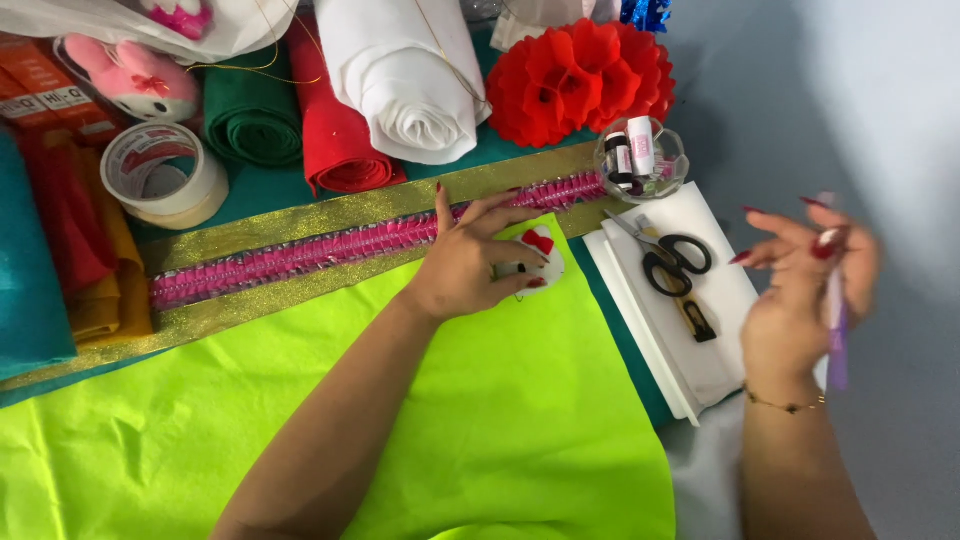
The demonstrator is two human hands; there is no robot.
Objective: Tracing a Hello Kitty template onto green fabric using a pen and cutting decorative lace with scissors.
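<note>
Nearest you lies the lime green sheet (500, 420), spread across the bench's near edge, and your left forearm crosses it. Your left hand (475, 262) rests at the sheet's far edge, fingers partly spread, thumb and fingertips pressing down a small white piece with a red bow (540, 262); most of that piece is hidden under your fingers, so its shape is hard to make out.

Just beyond your left hand runs a gold glitter ribbon (300, 222) with a pink ruffled trim (300, 255) along its middle, slanting across the bench. Behind it sit a roll of clear tape (160, 175), rolls of green felt (250, 115), red felt (335, 135) and white felt (410, 85), and a red paper flower (580, 80). A pink and white plush toy (130, 75) lies at the far left corner. Teal, red and yellow cloth at the left edge is cut off.

Toward the right edge, a white tray (690, 365) carries black-handled scissors (670, 260) and a small dark tool (697, 320) you cannot identify. A small glass bowl (640, 160) of little bottles stands just beyond it.

Your right hand (800, 290) is raised over the right edge, blurred, fingers loosely curled around a thin purple stick (837, 340); the exact grip cannot be told.
</note>
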